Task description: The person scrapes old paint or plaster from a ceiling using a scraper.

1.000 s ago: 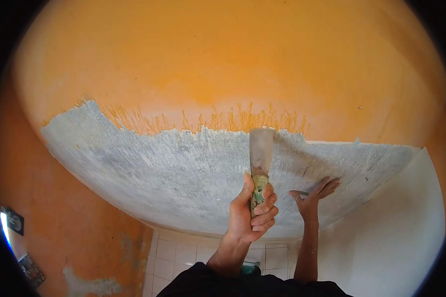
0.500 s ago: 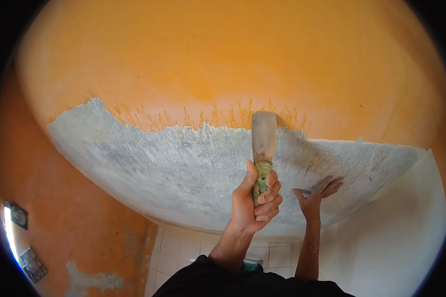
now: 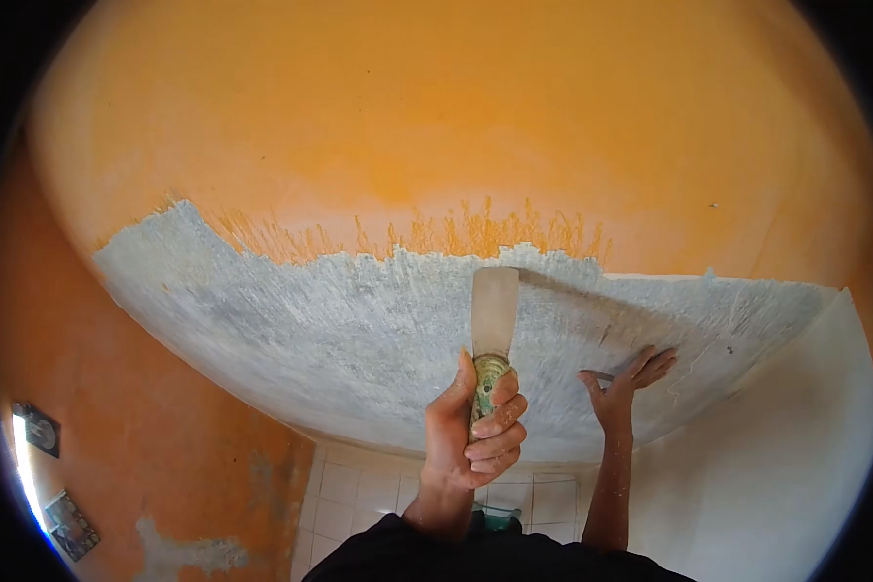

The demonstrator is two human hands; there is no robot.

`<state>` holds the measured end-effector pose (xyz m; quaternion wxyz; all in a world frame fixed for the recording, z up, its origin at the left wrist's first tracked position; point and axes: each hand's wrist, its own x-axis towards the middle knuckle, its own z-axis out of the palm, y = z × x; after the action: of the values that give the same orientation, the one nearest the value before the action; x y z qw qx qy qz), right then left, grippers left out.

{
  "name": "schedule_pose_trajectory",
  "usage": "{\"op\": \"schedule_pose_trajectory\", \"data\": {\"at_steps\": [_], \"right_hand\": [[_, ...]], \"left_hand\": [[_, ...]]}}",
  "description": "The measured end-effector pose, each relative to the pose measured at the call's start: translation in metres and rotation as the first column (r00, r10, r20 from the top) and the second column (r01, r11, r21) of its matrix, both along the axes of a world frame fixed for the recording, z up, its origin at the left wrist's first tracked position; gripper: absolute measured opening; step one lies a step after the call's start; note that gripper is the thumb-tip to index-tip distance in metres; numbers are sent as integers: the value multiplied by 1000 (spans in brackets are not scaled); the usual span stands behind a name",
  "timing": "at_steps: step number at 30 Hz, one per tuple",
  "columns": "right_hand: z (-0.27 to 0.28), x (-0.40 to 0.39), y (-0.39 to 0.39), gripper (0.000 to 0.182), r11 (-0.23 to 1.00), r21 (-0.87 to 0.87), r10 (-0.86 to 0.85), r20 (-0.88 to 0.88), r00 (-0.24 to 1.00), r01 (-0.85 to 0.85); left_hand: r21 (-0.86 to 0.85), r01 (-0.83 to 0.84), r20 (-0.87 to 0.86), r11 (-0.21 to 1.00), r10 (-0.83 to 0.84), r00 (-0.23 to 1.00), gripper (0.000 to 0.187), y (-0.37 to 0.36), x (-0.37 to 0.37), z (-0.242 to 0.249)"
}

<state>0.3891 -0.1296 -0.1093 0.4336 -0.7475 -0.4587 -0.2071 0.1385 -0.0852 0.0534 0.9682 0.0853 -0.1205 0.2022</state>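
My left hand is closed around the worn green handle of a scraper, its flat blade pointing up. The blade's top edge lies over the grey bared wall, just below the ragged border with the orange paint. Farther right, my right hand rests on the grey surface with its fingers spread. A short dark strip shows between its thumb and fingers; I cannot tell what it is. Whether the blade touches the wall is unclear.
An orange side wall with patches of bare grey stands at left, with two small pictures, one the upper picture. Pale floor tiles and a green object lie below. A whitish wall is at right.
My left hand and the scraper have moved down and slightly left, taking the blade from the orange border onto the grey area. My right hand stays at nearly the same spot on the wall.
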Motion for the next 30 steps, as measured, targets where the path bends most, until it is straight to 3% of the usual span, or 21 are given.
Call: {"op": "schedule_pose_trajectory", "data": {"at_steps": [6, 9, 14, 18, 21, 27, 30], "right_hand": [[-3, 1, 0, 128, 1000, -23, 8, -58, 998, -9], [-2, 0, 0, 128, 1000, -19, -3, -51, 999, 2], [-2, 1, -5, 127, 999, -37, -2, -19, 1000, 1], [-1, -1, -2, 127, 1000, -22, -12, -21, 1000, 11], [-2, 1, -2, 127, 999, -36, -3, -31, 1000, 2], [1, -3, -1, 128, 999, -27, -30, -20, 999, 30], [-2, -1, -2, 128, 999, -44, -16, -48, 999, 14]], "left_hand": [[25, -64, -80, 998, 66, 995, 54, 6, 2, -24], [107, -79, -35, 991, 83, 996, 54, 15, 11, -5], [32, -80, -21, 996, 81, 996, 54, 7, 10, -18], [63, -62, 11, 996, 62, 998, 54, 9, 11, 3], [38, -132, -51, 991, 133, 990, 53, 9, 11, -17], [49, -58, 9, 997, 57, 998, 54, 11, 4, 0], [37, -131, -87, 991, 134, 987, 55, 9, 6, -18]]}}
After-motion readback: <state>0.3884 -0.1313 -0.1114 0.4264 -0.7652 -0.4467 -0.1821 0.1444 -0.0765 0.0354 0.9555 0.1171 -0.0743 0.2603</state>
